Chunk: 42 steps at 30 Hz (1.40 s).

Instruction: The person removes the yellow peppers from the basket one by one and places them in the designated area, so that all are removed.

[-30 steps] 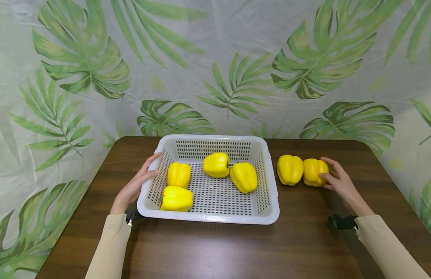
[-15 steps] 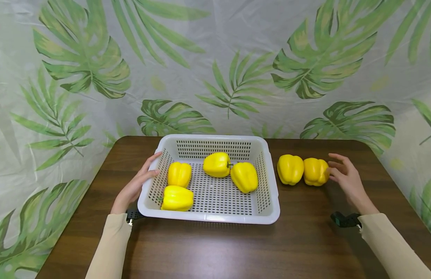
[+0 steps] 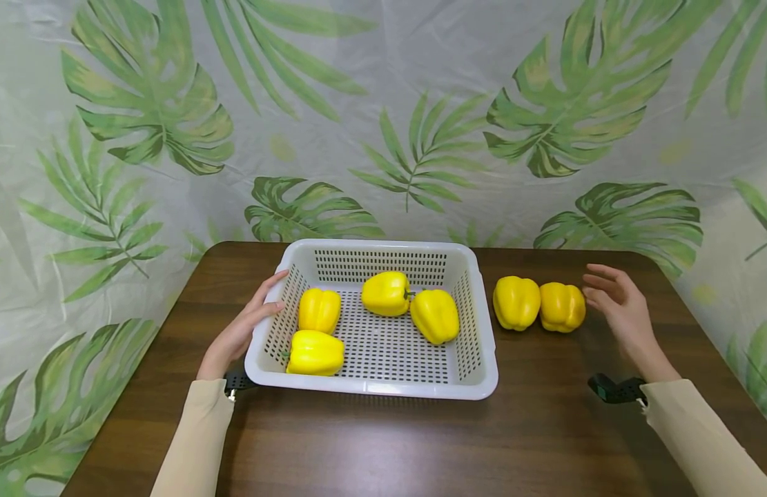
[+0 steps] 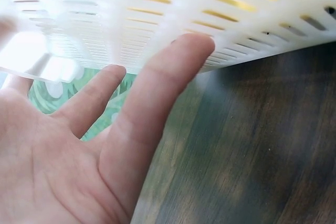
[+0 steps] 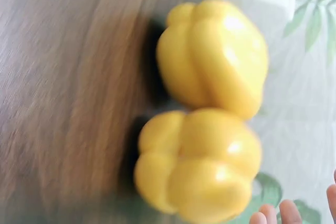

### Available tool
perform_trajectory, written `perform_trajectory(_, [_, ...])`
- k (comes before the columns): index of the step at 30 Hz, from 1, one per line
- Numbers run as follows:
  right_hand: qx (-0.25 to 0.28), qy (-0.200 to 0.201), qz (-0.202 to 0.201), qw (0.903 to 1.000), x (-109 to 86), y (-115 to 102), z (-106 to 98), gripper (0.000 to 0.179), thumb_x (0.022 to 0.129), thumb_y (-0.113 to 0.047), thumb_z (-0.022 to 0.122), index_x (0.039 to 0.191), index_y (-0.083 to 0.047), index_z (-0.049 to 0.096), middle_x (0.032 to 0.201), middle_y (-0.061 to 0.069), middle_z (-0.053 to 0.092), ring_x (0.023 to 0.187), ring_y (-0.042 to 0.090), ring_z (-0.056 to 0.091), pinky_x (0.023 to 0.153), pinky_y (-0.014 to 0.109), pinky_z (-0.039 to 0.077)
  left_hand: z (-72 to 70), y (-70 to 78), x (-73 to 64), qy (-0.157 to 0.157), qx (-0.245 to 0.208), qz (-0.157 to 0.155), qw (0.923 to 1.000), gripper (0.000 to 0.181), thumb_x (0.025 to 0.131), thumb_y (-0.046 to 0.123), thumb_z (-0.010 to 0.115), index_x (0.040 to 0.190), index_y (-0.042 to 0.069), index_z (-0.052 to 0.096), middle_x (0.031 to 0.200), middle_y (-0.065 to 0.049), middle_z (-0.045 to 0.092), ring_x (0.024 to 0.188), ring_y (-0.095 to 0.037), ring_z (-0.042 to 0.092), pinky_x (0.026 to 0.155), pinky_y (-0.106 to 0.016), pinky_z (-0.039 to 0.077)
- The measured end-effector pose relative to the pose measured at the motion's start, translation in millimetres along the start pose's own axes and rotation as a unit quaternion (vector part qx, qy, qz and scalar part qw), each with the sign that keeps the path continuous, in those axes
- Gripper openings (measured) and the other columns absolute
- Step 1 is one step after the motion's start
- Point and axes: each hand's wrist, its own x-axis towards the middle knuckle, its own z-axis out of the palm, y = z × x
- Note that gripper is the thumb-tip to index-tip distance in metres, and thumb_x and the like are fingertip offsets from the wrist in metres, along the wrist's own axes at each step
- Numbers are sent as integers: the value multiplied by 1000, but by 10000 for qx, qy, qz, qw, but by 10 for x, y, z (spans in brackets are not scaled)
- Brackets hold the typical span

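Observation:
A pale grey perforated plastic basket (image 3: 371, 390) holds several yellow bell peppers (image 3: 315, 353). Against its left outer wall rest the outstretched thumb and fingers of my left hand (image 3: 243, 328); in the left wrist view the straight thumb (image 4: 157, 93) lies along the slotted side (image 4: 173, 9). Two more bell peppers sit side by side on the table, right of the basket: a nearer-to-basket one (image 3: 516, 304) and an outer one (image 3: 562, 307). Just right of the outer pepper is my right hand (image 3: 625, 317), fingers loosely bent with nothing in them. Only its fingertips (image 5: 290, 212) show in the right wrist view.
The dark wooden table (image 3: 383, 449) ends at a back edge right behind the basket. A leaf-patterned cloth (image 3: 420, 138) hangs behind it. Black straps (image 3: 616, 390) with devices sit at both wrists.
My right hand has let go of the outer bell pepper and drawn a little to the right. Both loose peppers stay in place, and my left hand and the basket have hardly moved.

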Motion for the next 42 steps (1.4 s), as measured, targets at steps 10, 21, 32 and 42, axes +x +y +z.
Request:
perform_trajectory(10, [-2, -629, 73, 9980, 17, -283, 335, 38, 97, -4, 52, 134, -9, 50, 117, -6, 57, 100, 2, 59, 79, 14, 46, 1, 0, -3, 19, 38, 0, 10000, 61, 101, 21, 41, 152, 31, 10, 155, -14, 6, 129, -49, 28, 83, -58, 44])
perform_trajectory(21, [-874, -1246, 286, 9879, 3, -536, 804, 42, 99, -13, 52, 139, -6, 42, 123, -4, 52, 107, 8, 56, 83, 17, 45, 4, 1, -9, 48, 51, -10, 10000, 61, 100, 22, 42, 152, 30, 11, 155, -15, 6, 128, -51, 28, 82, -59, 44])
perform_trajectory(32, [-928, -1812, 677, 9767, -1, -735, 1203, 46, 98, -15, 53, 140, -3, 38, 137, 21, 43, 120, 39, 47, 92, 30, 44, 7, -1, -6, 63, 61, -12, 10000, 61, 100, 23, 42, 152, 31, 11, 155, -15, 7, 127, -51, 29, 82, -59, 45])
perform_trajectory(42, [-981, -2157, 840, 9679, 17, -853, 1466, 48, 98, -15, 54, 142, -6, 38, 140, 24, 39, 123, 42, 42, 98, 57, 35, 10, 6, -7, 80, 90, 6, 9999, 61, 100, 22, 42, 152, 31, 12, 155, -14, 5, 128, -51, 28, 82, -59, 44])
